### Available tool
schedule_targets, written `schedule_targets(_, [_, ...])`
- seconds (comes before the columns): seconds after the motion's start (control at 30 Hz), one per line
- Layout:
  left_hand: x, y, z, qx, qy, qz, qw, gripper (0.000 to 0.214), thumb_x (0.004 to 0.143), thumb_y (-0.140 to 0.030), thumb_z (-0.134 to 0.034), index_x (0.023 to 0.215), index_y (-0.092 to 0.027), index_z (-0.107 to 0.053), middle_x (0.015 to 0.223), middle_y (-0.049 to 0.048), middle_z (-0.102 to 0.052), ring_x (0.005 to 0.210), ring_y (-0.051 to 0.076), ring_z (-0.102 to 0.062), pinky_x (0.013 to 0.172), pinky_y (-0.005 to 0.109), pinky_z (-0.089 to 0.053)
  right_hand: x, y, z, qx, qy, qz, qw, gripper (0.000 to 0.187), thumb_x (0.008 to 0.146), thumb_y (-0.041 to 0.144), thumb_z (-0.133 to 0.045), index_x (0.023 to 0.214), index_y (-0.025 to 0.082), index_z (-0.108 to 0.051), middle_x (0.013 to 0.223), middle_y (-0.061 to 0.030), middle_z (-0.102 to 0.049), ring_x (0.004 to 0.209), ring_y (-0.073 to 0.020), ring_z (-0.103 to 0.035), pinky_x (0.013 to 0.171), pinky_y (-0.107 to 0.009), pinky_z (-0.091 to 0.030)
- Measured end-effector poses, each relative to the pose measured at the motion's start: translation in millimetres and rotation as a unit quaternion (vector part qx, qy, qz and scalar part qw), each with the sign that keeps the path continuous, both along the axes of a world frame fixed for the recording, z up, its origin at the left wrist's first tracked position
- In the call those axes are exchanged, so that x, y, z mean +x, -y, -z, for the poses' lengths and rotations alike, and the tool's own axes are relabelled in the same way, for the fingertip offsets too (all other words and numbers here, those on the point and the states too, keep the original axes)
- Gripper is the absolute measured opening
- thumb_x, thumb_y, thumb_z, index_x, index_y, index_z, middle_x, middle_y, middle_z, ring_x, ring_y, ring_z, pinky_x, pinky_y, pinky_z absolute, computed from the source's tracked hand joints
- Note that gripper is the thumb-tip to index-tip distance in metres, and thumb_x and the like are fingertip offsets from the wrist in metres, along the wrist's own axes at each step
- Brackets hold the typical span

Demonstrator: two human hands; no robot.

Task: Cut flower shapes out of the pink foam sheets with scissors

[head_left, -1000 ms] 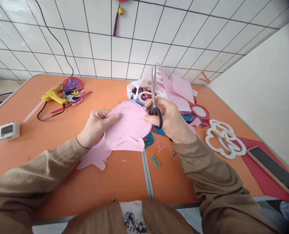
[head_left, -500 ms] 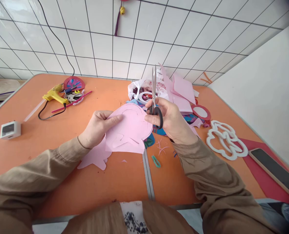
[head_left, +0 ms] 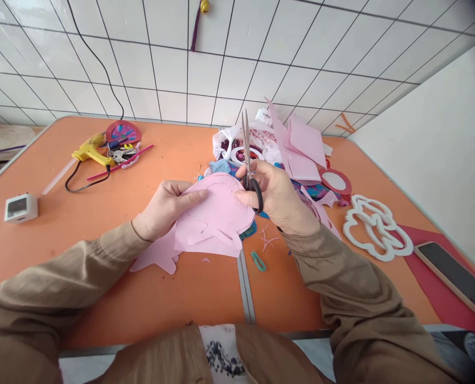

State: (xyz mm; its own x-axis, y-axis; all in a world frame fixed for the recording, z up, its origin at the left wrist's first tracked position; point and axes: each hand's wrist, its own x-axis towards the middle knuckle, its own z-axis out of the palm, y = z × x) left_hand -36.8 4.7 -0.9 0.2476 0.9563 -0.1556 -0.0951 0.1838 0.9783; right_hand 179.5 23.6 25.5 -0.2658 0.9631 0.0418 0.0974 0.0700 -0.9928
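Observation:
My left hand pinches the left edge of a pink sheet, thumb on top. Pencil-like outlines and a few cut slits show on the sheet. In my right hand are black-handled scissors, blades pointing up and close together. The thumb and fingers of that hand also touch the sheet's right edge. Below my left wrist, partly under the held sheet, lies another cut pink piece with pointed corners. Thin pink offcuts and a green clip lie on the orange table near my right wrist.
A yellow glue gun with its black cord lies at the back left, near a white cube-shaped device. Folded pink sheets and a plastic bag are heaped behind my right hand. White cloud-shaped cutouts and a phone lie at right.
The scissors have tilted slightly to the left in my right hand. The sheet stays between both hands, its lower edge a little more curled. The whole view has shifted slightly.

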Motion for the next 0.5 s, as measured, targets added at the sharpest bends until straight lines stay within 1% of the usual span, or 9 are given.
schedule_targets(0.13, [0.8,-0.4,-0.4,-0.005,0.007,-0.011,1.000,0.036,0.070,-0.041,-0.082,0.056,-0.013,-0.065,0.050,-0.0009,-0.055,0.042,0.007,-0.045,0.039,0.020,-0.032,-0.1,0.1,-0.8,-0.003,0.002,0.006,1.000,0.039,0.056,0.026,-0.083,0.084,0.023,-0.057,0.058,0.0075,-0.050,0.050,-0.0084,-0.041,0.045,-0.023,-0.034])
schedule_targets(0.23, [1.5,-0.7,-1.9,-0.015,0.022,-0.006,1.000,0.035,0.070,-0.038,-0.082,0.053,-0.013,-0.064,0.050,-0.0007,-0.055,0.043,0.007,-0.045,0.038,0.020,-0.032,-0.3,-0.1,-0.7,-0.002,0.008,0.008,1.000,0.039,0.056,0.028,-0.084,0.083,0.024,-0.057,0.059,0.0072,-0.049,0.051,-0.0087,-0.041,0.046,-0.023,-0.034])
schedule_targets(0.4, [3.0,-0.8,-3.0,-0.023,0.046,0.002,0.999,0.031,0.068,-0.036,-0.083,0.055,-0.012,-0.067,0.056,0.0004,-0.059,0.046,0.008,-0.049,0.040,0.019,-0.036,0.5,-0.9,1.9,0.008,-0.006,-0.001,1.000,0.035,0.059,0.026,-0.080,0.085,0.024,-0.056,0.062,0.0064,-0.052,0.052,-0.0093,-0.045,0.047,-0.024,-0.036])
schedule_targets(0.5, [2.9,-1.3,-3.1,-0.034,0.050,0.005,0.998,0.030,0.068,-0.036,-0.084,0.057,-0.012,-0.069,0.055,0.0005,-0.059,0.046,0.008,-0.050,0.040,0.019,-0.037,1.0,-0.8,3.0,0.018,-0.011,-0.001,1.000,0.034,0.061,0.025,-0.079,0.086,0.024,-0.057,0.063,0.0060,-0.054,0.054,-0.0100,-0.048,0.048,-0.024,-0.038])
